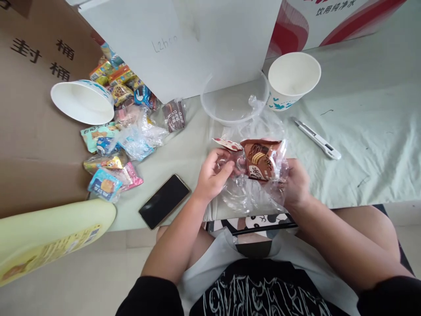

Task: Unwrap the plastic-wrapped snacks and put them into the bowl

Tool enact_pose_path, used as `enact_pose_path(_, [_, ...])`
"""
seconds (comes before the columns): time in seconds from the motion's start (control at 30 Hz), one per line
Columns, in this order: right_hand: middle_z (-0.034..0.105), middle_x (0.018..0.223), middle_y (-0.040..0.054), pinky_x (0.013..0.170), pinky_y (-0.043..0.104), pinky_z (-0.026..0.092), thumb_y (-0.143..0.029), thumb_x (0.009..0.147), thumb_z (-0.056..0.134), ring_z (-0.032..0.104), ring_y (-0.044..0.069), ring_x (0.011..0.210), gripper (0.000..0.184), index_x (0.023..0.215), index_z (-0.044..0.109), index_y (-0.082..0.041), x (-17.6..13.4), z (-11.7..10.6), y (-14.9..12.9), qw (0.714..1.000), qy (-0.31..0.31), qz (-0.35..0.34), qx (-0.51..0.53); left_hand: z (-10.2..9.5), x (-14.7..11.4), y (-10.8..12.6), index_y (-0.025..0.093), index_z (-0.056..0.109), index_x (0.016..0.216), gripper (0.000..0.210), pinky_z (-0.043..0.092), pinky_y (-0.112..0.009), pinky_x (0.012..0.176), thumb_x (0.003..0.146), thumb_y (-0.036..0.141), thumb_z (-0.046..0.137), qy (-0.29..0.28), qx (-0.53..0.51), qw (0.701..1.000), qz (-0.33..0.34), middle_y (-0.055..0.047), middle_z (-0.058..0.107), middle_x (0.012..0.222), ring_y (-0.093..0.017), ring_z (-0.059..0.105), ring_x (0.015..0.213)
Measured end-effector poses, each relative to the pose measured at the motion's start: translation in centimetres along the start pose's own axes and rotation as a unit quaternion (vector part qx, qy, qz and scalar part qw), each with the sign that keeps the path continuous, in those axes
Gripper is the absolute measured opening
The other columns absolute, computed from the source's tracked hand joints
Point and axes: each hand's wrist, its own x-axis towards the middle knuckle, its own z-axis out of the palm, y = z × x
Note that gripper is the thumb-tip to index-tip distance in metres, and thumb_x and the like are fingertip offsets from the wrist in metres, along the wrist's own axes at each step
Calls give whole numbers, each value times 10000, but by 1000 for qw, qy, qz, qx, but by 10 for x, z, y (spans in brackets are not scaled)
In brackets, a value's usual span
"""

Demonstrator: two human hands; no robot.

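Observation:
My left hand (213, 173) is closed on the left side of a crinkled clear plastic bag (245, 199). My right hand (297, 181) grips the bag's right side, its fingertips partly hidden behind the plastic. Between both hands sits a brown snack packet (259, 160) with biscuits printed on it, inside or behind the clear film; I cannot tell which. A white packet with red marks (228, 144) sticks out above my left fingers. Just beyond my hands is a clear plastic bowl (210, 103), with more loose film against its near side.
A paper tub (294, 74) and a white utility knife (317, 138) are at right. A phone (164, 201) lies left of my arm. Farther left are wrapped snacks (105, 183), a tilted paper bowl (82, 103) and a yellow-green container (55, 237). Boxes (184, 44) stand behind.

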Motion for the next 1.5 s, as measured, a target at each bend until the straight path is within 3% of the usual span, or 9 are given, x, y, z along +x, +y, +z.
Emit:
enact_pose_path(0.17, [686, 1247, 75, 816, 516, 619, -670, 789, 684, 725, 290, 1023, 594, 1245, 499, -337, -5, -4, 12, 999, -32, -34, -23, 0, 2, 1, 213, 639, 811, 222, 459, -292, 649, 923, 403, 662, 57, 212, 969, 110, -14, 587, 797, -145, 548, 715])
enact_pose_path(0.3, [709, 1188, 34, 843, 455, 619, -414, 722, 852, 726, 233, 954, 746, 1347, 448, -355, -7, -7, 15, 993, -36, -26, -109, -7, 4, 0, 217, 647, 782, 180, 463, -302, 666, 921, 330, 638, 94, 278, 942, 160, -15, 543, 807, -155, 516, 725])
enact_pose_path(0.47, [744, 1183, 63, 848, 489, 636, -387, 748, 756, 750, 295, 1010, 477, 1183, 596, -273, -3, -10, 11, 997, 43, 22, -59, -30, 10, 2, 232, 712, 1040, 199, 506, -398, 939, 900, 181, 578, 195, 381, 878, 215, -82, 631, 1075, -230, 602, 1021])
enact_pose_path(0.6, [767, 855, 54, 719, 492, 655, -462, 690, 763, 762, 317, 799, 351, 940, 650, -243, -1, -13, 13, 990, 120, 63, -24, -46, 16, -7, 236, 665, 1296, 544, 386, -555, 1152, 774, 84, 644, 135, 489, 851, 134, -123, 635, 1350, -350, 528, 1321])
enact_pose_path(0.73, [784, 978, 46, 783, 476, 662, -420, 701, 764, 767, 294, 881, 364, 1009, 664, -255, 0, -9, 10, 992, 116, 38, -30, -51, 23, -13, 223, 736, 1111, 358, 482, -518, 1050, 794, 89, 637, 181, 437, 876, 92, -96, 739, 1122, -309, 655, 1113])
enact_pose_path(0.87, [746, 1161, 25, 837, 452, 651, -376, 751, 759, 743, 245, 993, 489, 1204, 601, -285, 0, -8, 13, 995, 91, 10, -40, -48, 28, -2, 218, 717, 918, 162, 563, -406, 880, 845, 363, 723, 256, 160, 948, 103, -33, 723, 849, -213, 692, 837])
enact_pose_path(1.0, [708, 1189, 44, 882, 425, 612, -370, 843, 721, 705, 213, 1020, 445, 1248, 565, -273, -1, -13, 21, 980, 83, -67, -168, -36, 21, 11, 238, 723, 867, 390, 596, -374, 853, 737, 596, 807, 118, -47, 988, 84, -40, 748, 907, -210, 711, 889])
enact_pose_path(1.17, [684, 1097, 34, 818, 380, 592, -337, 866, 711, 671, 185, 918, 356, 1193, 590, -264, -6, -12, 24, 948, 62, -133, -281, -25, 12, 8, 266, 778, 984, 441, 573, -384, 982, 684, 575, 875, -3, 27, 999, 33, -48, 757, 1063, -242, 708, 1052])
enact_pose_path(1.5, [659, 1174, 42, 862, 433, 594, -397, 934, 644, 704, 220, 964, 542, 1402, 371, -373, -2, -13, 31, 946, 101, -187, -246, -15, -2, 13, 206, 751, 940, 294, 562, -356, 847, 882, 493, 723, 3, 128, 988, 83, -63, 728, 967, -219, 685, 898])
